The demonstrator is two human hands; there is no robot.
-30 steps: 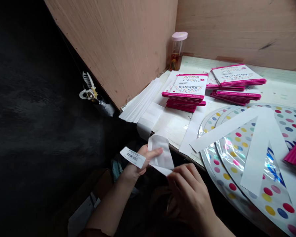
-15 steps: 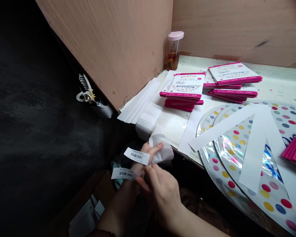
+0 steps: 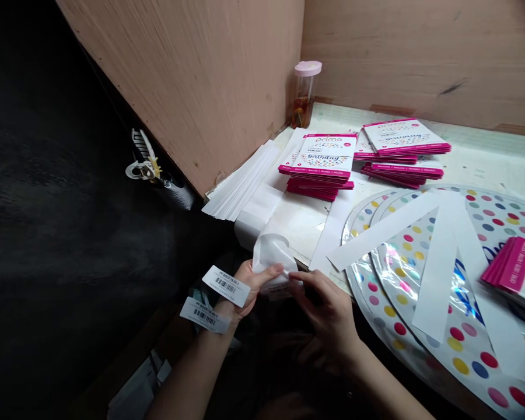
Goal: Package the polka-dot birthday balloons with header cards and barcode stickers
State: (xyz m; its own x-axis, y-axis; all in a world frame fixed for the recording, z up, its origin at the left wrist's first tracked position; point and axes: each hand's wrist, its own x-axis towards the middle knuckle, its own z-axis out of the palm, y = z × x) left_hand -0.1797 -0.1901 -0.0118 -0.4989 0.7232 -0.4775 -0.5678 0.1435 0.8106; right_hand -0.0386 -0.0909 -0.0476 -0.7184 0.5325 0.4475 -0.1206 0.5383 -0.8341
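Observation:
In the head view my left hand (image 3: 252, 286) is closed on a curled white label strip (image 3: 273, 251), thumb on top. Two white barcode labels (image 3: 226, 286) (image 3: 205, 315) cling to the back of that hand and its wrist. My right hand (image 3: 328, 306) has its fingertips together at the strip's lower right side, where faint print shows on a label edge. Beyond the strip, on the table edge, lies a folded white paper band (image 3: 256, 219).
Stacks of pink-edged "prima" birthday packets (image 3: 321, 157) stand on the table (image 3: 308, 224). Round dotted foil sheets (image 3: 394, 291) with white paper strips (image 3: 435, 280) overhang its front edge at right. A pink-lidded bottle (image 3: 304, 96) stands by the wooden panel (image 3: 201, 76).
My right hand has moved from my left wrist, beside the barcode labels, rightward to the strip's edge. Both labels now lie flatter on my left hand and wrist.

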